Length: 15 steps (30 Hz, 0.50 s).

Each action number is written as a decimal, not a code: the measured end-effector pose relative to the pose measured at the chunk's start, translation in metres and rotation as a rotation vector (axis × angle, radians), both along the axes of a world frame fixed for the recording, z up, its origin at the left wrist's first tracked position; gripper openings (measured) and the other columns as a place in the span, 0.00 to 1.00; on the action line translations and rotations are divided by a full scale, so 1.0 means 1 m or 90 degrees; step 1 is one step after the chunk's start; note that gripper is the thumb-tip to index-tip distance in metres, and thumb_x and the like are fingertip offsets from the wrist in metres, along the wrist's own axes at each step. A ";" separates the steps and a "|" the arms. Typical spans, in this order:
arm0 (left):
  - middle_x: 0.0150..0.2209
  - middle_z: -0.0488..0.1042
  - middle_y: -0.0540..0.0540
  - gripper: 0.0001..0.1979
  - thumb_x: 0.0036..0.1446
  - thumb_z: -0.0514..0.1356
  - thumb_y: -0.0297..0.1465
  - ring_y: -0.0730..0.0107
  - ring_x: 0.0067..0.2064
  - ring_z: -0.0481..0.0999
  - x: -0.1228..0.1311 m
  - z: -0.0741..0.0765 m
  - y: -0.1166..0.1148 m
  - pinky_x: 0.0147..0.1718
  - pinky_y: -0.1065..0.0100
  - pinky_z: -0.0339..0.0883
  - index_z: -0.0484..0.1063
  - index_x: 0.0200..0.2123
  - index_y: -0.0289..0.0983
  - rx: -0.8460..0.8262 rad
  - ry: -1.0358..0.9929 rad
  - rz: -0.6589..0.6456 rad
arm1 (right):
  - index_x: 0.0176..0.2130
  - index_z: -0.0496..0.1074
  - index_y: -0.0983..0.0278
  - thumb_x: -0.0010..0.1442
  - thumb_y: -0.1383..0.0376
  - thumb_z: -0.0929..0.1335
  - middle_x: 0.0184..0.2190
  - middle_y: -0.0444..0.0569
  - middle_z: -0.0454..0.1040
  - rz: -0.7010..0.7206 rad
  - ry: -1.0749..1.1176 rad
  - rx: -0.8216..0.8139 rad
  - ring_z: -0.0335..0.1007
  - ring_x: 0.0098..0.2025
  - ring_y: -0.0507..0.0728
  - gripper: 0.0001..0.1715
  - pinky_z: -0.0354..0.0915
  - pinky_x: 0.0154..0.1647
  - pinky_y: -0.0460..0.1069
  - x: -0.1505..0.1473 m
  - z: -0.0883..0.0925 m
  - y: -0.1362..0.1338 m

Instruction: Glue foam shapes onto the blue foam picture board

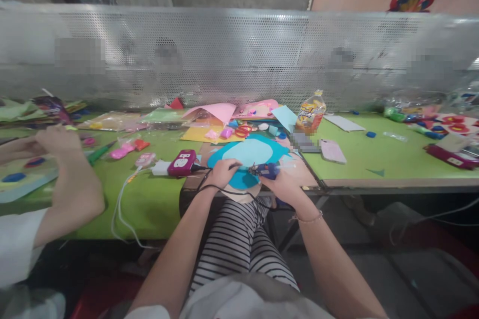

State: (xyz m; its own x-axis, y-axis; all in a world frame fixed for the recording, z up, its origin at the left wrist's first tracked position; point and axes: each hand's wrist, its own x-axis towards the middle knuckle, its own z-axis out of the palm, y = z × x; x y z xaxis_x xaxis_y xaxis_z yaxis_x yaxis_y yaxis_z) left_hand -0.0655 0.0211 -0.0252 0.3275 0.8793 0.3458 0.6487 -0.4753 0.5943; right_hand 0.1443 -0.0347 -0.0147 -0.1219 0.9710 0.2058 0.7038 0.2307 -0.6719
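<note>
My right hand (281, 187) is wrapped round a dark blue hot glue gun (269, 171), its nozzle pointing left and a clear glue stick poking out behind. Left of the nozzle, my left hand (222, 174) is closed over the paper, fingertips together; what they pinch is too small to make out. Beneath both hands lies a blue paper cutout (275, 145) with a light blue oval (256, 152) on top. A beige paper piece (243, 194) shows under its near edge. The black cord (209, 188) passes by my left wrist.
A purple power pack (182, 163) with a white plug sits left, a pink phone (333, 151) right. Behind are red scissors (243, 131), coloured paper (209, 111) and a snack bag (311, 112). A co-worker's arm (73, 174) reaches in at left. A perforated metal panel (239, 55) stands behind.
</note>
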 end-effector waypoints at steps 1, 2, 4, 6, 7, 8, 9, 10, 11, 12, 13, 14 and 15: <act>0.41 0.78 0.46 0.12 0.55 0.53 0.28 0.66 0.43 0.75 0.000 0.000 0.000 0.47 0.67 0.66 0.76 0.37 0.36 0.003 0.006 0.000 | 0.29 0.72 0.62 0.53 0.54 0.66 0.21 0.48 0.72 -0.009 -0.007 -0.004 0.68 0.28 0.57 0.14 0.58 0.26 0.47 0.004 0.000 0.000; 0.41 0.78 0.46 0.12 0.55 0.53 0.28 0.66 0.44 0.75 0.000 0.001 0.000 0.47 0.67 0.66 0.76 0.37 0.36 0.007 0.012 0.000 | 0.27 0.71 0.62 0.52 0.53 0.66 0.19 0.47 0.71 -0.019 -0.013 -0.015 0.67 0.26 0.57 0.15 0.57 0.25 0.47 0.008 0.001 0.000; 0.40 0.78 0.46 0.12 0.56 0.53 0.28 0.66 0.44 0.75 0.000 0.001 -0.001 0.47 0.66 0.66 0.76 0.37 0.37 0.016 0.019 0.002 | 0.21 0.69 0.63 0.53 0.51 0.65 0.16 0.47 0.68 -0.036 -0.009 -0.047 0.65 0.22 0.56 0.19 0.57 0.23 0.48 0.016 0.001 0.000; 0.40 0.78 0.46 0.12 0.55 0.52 0.28 0.66 0.43 0.75 0.001 0.002 -0.002 0.47 0.66 0.66 0.76 0.36 0.36 0.024 0.021 0.002 | 0.19 0.67 0.63 0.53 0.51 0.64 0.15 0.47 0.69 -0.030 0.028 -0.062 0.65 0.21 0.55 0.21 0.58 0.24 0.48 0.022 0.001 0.000; 0.39 0.78 0.46 0.12 0.55 0.52 0.27 0.66 0.43 0.75 0.002 0.002 -0.003 0.46 0.66 0.67 0.77 0.36 0.36 0.026 0.021 0.003 | 0.18 0.67 0.63 0.53 0.52 0.65 0.16 0.47 0.70 -0.017 0.055 -0.056 0.66 0.22 0.55 0.21 0.60 0.25 0.49 0.024 0.001 0.001; 0.39 0.78 0.46 0.12 0.54 0.53 0.27 0.66 0.42 0.75 0.002 0.002 -0.003 0.46 0.66 0.67 0.77 0.35 0.36 0.028 0.023 0.001 | 0.19 0.68 0.63 0.53 0.53 0.65 0.18 0.48 0.72 -0.001 0.082 -0.042 0.68 0.24 0.56 0.19 0.61 0.27 0.49 0.026 0.002 0.001; 0.38 0.78 0.47 0.12 0.52 0.53 0.25 0.67 0.42 0.75 0.002 0.002 -0.004 0.46 0.67 0.67 0.77 0.34 0.36 0.030 0.027 -0.008 | 0.21 0.69 0.64 0.52 0.54 0.66 0.21 0.48 0.73 0.011 0.113 -0.025 0.69 0.26 0.56 0.18 0.63 0.29 0.49 0.027 0.002 0.001; 0.37 0.78 0.47 0.12 0.50 0.53 0.24 0.67 0.42 0.75 0.002 0.002 -0.005 0.46 0.67 0.67 0.77 0.33 0.37 0.034 0.032 -0.021 | 0.23 0.70 0.64 0.51 0.54 0.67 0.23 0.48 0.74 0.017 0.147 -0.011 0.69 0.28 0.56 0.16 0.63 0.30 0.49 0.028 0.003 0.002; 0.36 0.78 0.48 0.13 0.48 0.53 0.22 0.68 0.41 0.75 0.002 0.002 -0.005 0.46 0.68 0.67 0.77 0.31 0.37 0.040 0.037 -0.037 | 0.25 0.71 0.64 0.50 0.54 0.67 0.24 0.47 0.75 0.012 0.188 -0.006 0.70 0.29 0.56 0.15 0.64 0.30 0.49 0.028 0.004 0.002; 0.35 0.78 0.48 0.13 0.47 0.53 0.22 0.68 0.41 0.75 0.002 0.002 -0.005 0.46 0.68 0.67 0.77 0.29 0.37 0.046 0.041 -0.052 | 0.26 0.71 0.64 0.49 0.54 0.68 0.24 0.47 0.75 -0.005 0.233 -0.014 0.69 0.27 0.55 0.15 0.64 0.28 0.48 0.029 0.004 0.002; 0.35 0.77 0.48 0.13 0.46 0.53 0.22 0.69 0.41 0.75 0.002 0.002 -0.005 0.46 0.68 0.67 0.77 0.28 0.38 0.050 0.043 -0.064 | 0.27 0.71 0.64 0.48 0.53 0.68 0.23 0.46 0.74 -0.031 0.281 -0.033 0.68 0.24 0.54 0.16 0.64 0.25 0.48 0.030 0.004 0.003; 0.34 0.77 0.48 0.13 0.46 0.52 0.22 0.69 0.40 0.75 0.002 0.003 -0.005 0.46 0.68 0.67 0.76 0.27 0.38 0.053 0.046 -0.068 | 0.28 0.71 0.64 0.48 0.52 0.69 0.21 0.46 0.73 -0.061 0.331 -0.060 0.66 0.21 0.53 0.18 0.62 0.21 0.47 0.031 0.004 0.004; 0.34 0.77 0.48 0.13 0.46 0.52 0.22 0.69 0.40 0.75 0.003 0.004 -0.005 0.45 0.68 0.67 0.76 0.26 0.37 0.052 0.051 -0.068 | 0.28 0.70 0.64 0.47 0.51 0.69 0.19 0.46 0.73 -0.085 0.381 -0.087 0.63 0.17 0.51 0.19 0.60 0.17 0.47 0.032 0.003 0.005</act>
